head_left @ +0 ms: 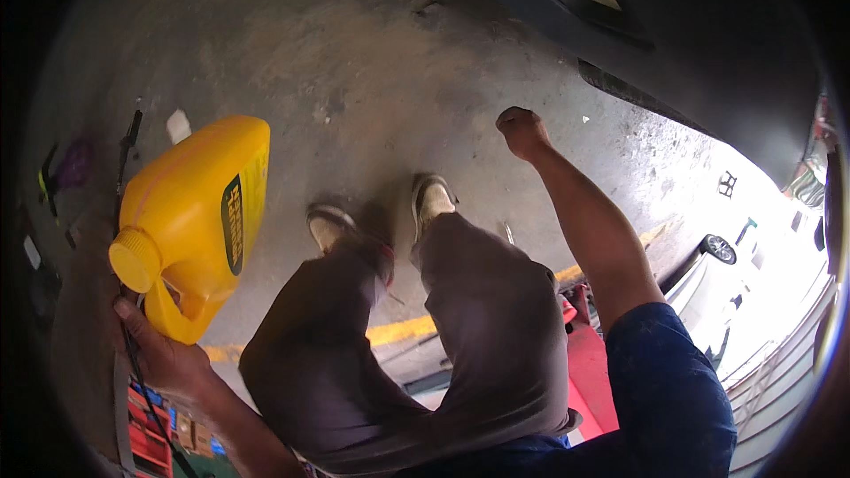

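Note:
On the left, a large yellow plastic jug [208, 204] with a screw cap [135, 260] hangs tilted, its cap end towards me and its base pointing away. My left hand [164, 356] is at the jug's handle [177, 312], closed round it; the jug hides part of the fingers. A thin black rod or cable [133, 350] runs past this hand; I cannot tell whether the hand touches it. Out in front to the right, over the floor, my right hand [522, 131] makes a fist. Nothing shows in it.
A dark car body [708, 44] fills the upper right. My shoes [434, 199] stand on stained concrete [354, 53] near a yellow floor line [403, 331]. Behind are something red [595, 381] and a white car [699, 301]. Red shelving [150, 438] stands lower left.

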`<move>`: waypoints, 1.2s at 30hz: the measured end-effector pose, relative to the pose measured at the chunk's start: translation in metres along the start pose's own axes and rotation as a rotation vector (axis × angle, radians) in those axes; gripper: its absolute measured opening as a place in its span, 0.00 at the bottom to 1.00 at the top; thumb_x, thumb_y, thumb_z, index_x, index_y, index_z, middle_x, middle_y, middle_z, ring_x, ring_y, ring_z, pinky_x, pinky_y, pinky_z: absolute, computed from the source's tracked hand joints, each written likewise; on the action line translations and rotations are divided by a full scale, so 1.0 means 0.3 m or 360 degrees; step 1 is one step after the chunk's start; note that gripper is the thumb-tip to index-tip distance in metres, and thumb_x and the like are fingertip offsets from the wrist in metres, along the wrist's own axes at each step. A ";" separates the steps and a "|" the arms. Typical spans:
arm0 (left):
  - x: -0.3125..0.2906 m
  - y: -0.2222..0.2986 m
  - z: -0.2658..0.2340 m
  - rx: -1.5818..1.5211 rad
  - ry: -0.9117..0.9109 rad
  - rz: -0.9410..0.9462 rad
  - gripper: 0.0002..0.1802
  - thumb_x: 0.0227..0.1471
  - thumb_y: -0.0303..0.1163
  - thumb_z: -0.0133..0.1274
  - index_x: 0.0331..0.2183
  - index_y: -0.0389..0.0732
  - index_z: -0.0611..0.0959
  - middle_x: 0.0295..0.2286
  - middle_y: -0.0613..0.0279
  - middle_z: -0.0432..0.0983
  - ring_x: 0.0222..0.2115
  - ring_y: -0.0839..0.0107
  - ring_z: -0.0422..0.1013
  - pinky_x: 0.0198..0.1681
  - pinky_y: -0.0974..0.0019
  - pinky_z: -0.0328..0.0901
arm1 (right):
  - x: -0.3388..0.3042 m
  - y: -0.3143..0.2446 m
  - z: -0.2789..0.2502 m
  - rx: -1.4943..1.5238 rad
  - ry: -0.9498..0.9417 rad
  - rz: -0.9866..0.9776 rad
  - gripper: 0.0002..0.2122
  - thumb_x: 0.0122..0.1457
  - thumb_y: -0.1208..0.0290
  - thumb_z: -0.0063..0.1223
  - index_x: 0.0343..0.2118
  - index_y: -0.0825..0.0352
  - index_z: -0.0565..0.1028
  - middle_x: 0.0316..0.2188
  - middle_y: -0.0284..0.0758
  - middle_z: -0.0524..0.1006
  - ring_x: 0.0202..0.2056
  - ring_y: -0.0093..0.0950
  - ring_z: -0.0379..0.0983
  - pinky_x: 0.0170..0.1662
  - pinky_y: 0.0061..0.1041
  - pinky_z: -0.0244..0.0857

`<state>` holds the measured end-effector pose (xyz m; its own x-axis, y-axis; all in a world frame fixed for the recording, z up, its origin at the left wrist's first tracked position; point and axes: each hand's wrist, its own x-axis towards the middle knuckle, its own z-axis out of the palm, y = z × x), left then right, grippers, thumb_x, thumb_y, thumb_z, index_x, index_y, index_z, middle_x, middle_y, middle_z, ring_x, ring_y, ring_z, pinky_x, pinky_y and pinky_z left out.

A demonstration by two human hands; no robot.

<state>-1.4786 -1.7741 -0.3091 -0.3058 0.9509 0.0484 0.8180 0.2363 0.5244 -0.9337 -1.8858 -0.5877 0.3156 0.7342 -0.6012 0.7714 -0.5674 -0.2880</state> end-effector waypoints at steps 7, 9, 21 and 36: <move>0.102 0.088 0.263 -0.0288 -0.0210 0.0534 0.24 0.72 0.40 0.40 0.48 0.26 0.79 0.45 0.47 0.77 0.44 0.60 0.73 0.51 0.60 0.67 | 0.188 0.228 0.179 0.0265 0.0344 0.0409 0.11 0.61 0.60 0.54 0.40 0.60 0.82 0.38 0.43 0.82 0.43 0.47 0.79 0.46 0.42 0.73; 0.108 0.092 0.324 -0.0295 -0.0143 0.0653 0.24 0.72 0.40 0.40 0.48 0.26 0.79 0.46 0.46 0.76 0.45 0.60 0.73 0.51 0.60 0.67 | 0.266 0.278 0.217 0.0274 0.0534 0.0356 0.11 0.61 0.60 0.54 0.40 0.59 0.81 0.39 0.43 0.82 0.43 0.47 0.78 0.46 0.42 0.73; 0.143 0.049 0.415 -0.0106 -0.0115 0.0801 0.23 0.72 0.38 0.39 0.51 0.26 0.77 0.50 0.45 0.75 0.49 0.55 0.73 0.55 0.57 0.65 | 0.714 0.044 0.197 0.0139 0.1328 -0.0021 0.14 0.60 0.57 0.57 0.42 0.62 0.80 0.40 0.45 0.81 0.46 0.48 0.76 0.46 0.46 0.71; 0.212 -0.030 0.429 -0.0111 -0.0226 0.0769 0.24 0.71 0.41 0.42 0.52 0.28 0.78 0.50 0.46 0.76 0.47 0.58 0.75 0.53 0.57 0.69 | -0.197 -0.042 0.555 0.2287 0.0352 0.0188 0.21 0.65 0.76 0.53 0.60 0.69 0.67 0.34 0.36 0.79 0.32 0.20 0.71 0.37 0.23 0.69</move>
<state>-1.4427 -1.6901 -0.4201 0.1730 0.9672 0.1858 0.8137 -0.2466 0.5264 -1.0541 -1.9842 -0.6729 0.5157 0.6239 -0.5873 -0.4285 -0.4057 -0.8073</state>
